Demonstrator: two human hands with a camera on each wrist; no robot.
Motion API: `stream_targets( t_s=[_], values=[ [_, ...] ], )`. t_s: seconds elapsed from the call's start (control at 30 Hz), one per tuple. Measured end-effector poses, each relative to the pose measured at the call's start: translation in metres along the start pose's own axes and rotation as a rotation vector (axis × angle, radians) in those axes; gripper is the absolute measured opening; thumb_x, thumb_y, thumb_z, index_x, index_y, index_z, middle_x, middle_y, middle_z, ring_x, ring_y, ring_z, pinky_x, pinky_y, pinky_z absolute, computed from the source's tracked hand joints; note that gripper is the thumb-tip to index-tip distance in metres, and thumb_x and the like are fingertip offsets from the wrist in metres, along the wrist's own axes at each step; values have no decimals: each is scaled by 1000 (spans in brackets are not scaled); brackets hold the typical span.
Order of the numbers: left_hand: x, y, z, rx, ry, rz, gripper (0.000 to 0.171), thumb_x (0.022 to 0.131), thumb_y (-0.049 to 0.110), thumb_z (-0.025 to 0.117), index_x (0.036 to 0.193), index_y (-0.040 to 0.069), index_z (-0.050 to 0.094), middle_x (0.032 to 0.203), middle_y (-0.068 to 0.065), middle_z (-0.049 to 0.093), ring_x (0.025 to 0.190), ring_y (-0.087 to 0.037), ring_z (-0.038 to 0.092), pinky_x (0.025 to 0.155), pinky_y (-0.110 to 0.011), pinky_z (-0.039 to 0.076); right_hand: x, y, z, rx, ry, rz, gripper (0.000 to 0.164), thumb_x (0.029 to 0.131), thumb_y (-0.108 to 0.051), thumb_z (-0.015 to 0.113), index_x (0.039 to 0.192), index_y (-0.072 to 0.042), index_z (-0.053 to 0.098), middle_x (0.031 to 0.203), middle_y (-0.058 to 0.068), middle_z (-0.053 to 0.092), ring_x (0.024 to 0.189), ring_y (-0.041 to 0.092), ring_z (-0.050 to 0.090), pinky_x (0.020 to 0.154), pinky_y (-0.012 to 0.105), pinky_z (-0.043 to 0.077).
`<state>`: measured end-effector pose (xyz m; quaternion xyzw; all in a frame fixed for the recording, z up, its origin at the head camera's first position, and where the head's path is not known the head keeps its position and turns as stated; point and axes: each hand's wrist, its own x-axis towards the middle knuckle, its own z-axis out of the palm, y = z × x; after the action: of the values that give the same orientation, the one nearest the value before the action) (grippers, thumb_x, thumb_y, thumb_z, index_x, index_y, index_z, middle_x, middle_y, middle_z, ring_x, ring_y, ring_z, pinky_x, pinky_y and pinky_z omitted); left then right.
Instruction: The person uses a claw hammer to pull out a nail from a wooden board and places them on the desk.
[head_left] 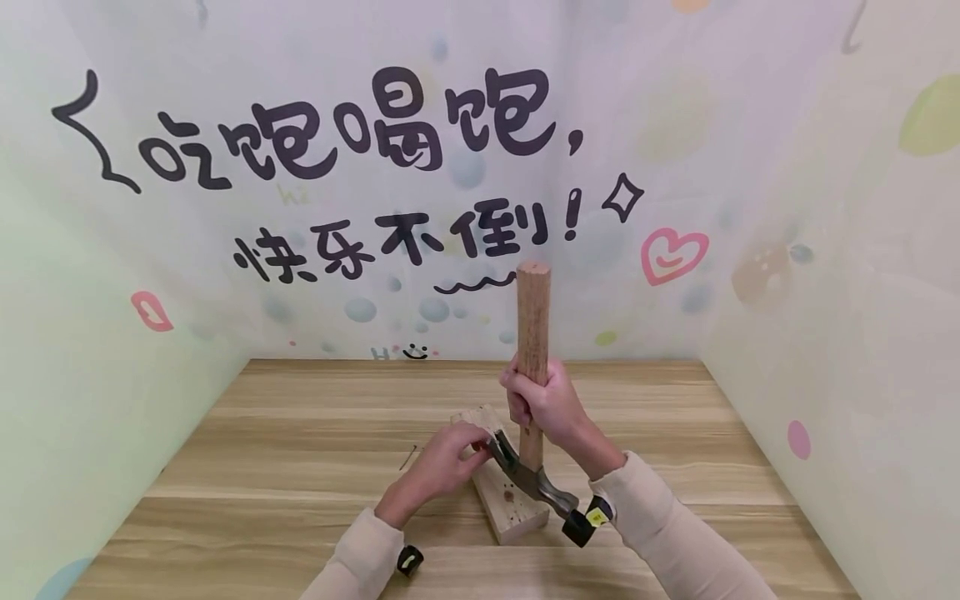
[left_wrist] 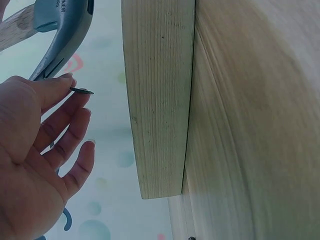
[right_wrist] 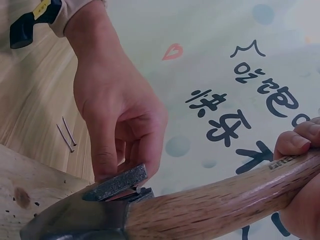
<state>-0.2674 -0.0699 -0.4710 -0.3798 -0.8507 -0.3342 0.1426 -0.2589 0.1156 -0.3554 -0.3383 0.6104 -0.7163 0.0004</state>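
My right hand (head_left: 546, 398) grips the wooden handle of a claw hammer (head_left: 533, 321), held handle-up with its head low. The hammer's claw points toward my left hand (head_left: 444, 457). In the left wrist view, thumb and index finger pinch a thin dark nail (left_wrist: 81, 91) beside the claw. The right wrist view shows the nail's head (right_wrist: 138, 189) in the claw's slot; the rest of the nail is hidden there. Under both hands a wooden block (head_left: 501, 500) lies on the table, marked with a knot and several small dark holes.
Two loose nails (right_wrist: 65, 136) lie on the wood-grain table (head_left: 300, 425), left of the block. A printed backdrop (head_left: 360, 50) with dark lettering stands behind the table, and side panels (head_left: 840, 250) flank it. Each wrist carries a small black camera (head_left: 410, 560).
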Motion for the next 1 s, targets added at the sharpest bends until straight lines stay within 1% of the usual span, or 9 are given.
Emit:
stream_targets(
  t_s=[0.1, 0.27, 0.37, 0.5, 0.63, 0.73, 0.83, 1.0],
  values=[
    [-2, -1, -1, 9, -2, -32, 8, 86, 9, 66, 91, 14, 69, 88, 5, 67, 81, -5, 58, 74, -32, 50, -1, 4, 1, 4, -4, 18, 20, 90, -1, 50, 73, 5, 42, 44, 10, 35, 34, 19, 33, 32, 33, 29],
    [-5, -2, -3, -12, -12, -92, 10, 86, 9, 65, 94, 14, 69, 90, 5, 66, 83, -5, 59, 74, -33, 51, -1, 8, 2, 7, -10, 43, 23, 90, -2, 50, 70, 4, 41, 44, 5, 36, 34, 17, 33, 33, 31, 28],
    [-7, -4, -5, -29, -7, -116, 8, 87, 12, 65, 94, 16, 69, 89, 7, 66, 81, -4, 58, 72, -29, 50, -1, 10, 3, 8, -7, 52, 23, 91, -3, 50, 71, 5, 40, 45, 5, 37, 35, 16, 33, 34, 31, 29],
    [-10, -10, -7, -36, 14, -148, 5, 88, 16, 65, 91, 16, 69, 85, 10, 64, 75, -2, 56, 66, -22, 47, -2, 12, 3, 2, -3, 68, 23, 91, -2, 50, 72, 8, 41, 45, 10, 35, 35, 17, 34, 34, 32, 29],
    [-15, -16, -10, -26, 21, -175, 6, 88, 17, 65, 88, 12, 68, 79, 11, 62, 71, -2, 54, 63, -21, 46, -3, 14, 3, -14, 6, 83, 23, 91, -2, 51, 74, 9, 42, 46, 18, 33, 35, 19, 34, 35, 33, 31],
    [-19, -20, -13, -11, 22, -195, 7, 88, 17, 65, 86, 10, 67, 78, 9, 62, 70, -2, 54, 63, -22, 46, -3, 16, 3, -20, 14, 94, 22, 91, -3, 52, 74, 9, 42, 47, 20, 33, 35, 19, 34, 35, 33, 31],
    [-24, -24, -16, 14, 29, -244, 7, 87, 15, 66, 84, 9, 67, 77, 6, 64, 68, -3, 53, 62, -21, 46, -3, 19, 2, -19, 13, 99, 22, 91, -2, 52, 74, 9, 42, 47, 19, 33, 35, 19, 34, 35, 34, 31],
    [-31, -31, -25, 77, 69, -374, 4, 86, 12, 67, 88, 9, 68, 75, 7, 64, 66, -3, 52, 60, -21, 43, -3, 24, 2, -24, 14, 98, 21, 91, -2, 51, 74, 8, 42, 46, 17, 34, 35, 19, 35, 35, 34, 31]
  ],
)
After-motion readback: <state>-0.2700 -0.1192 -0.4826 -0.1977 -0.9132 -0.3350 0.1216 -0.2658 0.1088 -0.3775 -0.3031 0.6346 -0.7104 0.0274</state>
